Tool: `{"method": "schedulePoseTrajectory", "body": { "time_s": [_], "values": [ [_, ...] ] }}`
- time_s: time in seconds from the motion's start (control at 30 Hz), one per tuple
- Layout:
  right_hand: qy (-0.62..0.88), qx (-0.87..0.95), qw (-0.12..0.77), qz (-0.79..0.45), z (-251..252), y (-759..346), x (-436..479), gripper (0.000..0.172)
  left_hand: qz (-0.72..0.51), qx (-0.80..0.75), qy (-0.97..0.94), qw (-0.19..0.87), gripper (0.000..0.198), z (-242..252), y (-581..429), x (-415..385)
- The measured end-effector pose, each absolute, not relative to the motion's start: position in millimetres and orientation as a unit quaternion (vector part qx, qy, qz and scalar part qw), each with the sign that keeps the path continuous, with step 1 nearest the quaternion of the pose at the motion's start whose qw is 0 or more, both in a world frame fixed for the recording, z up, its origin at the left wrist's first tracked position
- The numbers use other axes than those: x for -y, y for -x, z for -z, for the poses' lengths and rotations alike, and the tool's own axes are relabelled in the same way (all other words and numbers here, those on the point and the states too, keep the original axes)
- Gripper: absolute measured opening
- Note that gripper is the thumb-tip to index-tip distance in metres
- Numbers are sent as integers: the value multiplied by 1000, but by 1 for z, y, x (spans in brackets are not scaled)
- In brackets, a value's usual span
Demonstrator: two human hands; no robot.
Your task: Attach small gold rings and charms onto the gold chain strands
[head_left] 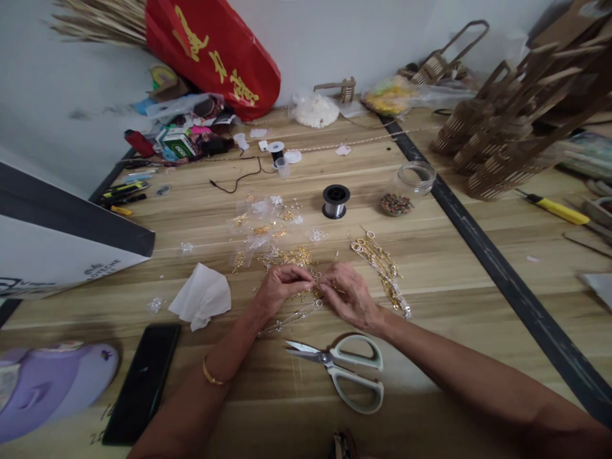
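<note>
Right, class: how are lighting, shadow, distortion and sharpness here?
Head view: dim, diffuse light, soft shadow beneath the bare right forearm; head view, left edge: the white and grey cardboard box seems stretched; head view, centre: small gold and white beadwork between left hand and right hand is too small and soft to make out clearly.

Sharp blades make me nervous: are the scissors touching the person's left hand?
Apart. The head view shows the scissors lying nearer the person than the left hand, with tabletop and a chain visible between them.
</note>
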State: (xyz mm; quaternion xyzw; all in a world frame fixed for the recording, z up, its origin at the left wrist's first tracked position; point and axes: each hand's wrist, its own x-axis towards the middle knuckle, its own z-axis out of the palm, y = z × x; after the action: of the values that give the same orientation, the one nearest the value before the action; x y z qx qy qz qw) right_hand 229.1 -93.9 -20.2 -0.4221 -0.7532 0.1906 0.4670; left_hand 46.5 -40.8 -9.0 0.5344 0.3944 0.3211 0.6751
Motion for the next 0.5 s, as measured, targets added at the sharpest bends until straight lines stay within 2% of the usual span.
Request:
{"method": "schedulePoseTrajectory", "body": {
  "time_s": [0.5],
  "values": [
    [413, 756, 473, -183, 20, -229, 94, 6, -329, -383, -565, 653, 12, 5, -48, 40]
  ]
}}
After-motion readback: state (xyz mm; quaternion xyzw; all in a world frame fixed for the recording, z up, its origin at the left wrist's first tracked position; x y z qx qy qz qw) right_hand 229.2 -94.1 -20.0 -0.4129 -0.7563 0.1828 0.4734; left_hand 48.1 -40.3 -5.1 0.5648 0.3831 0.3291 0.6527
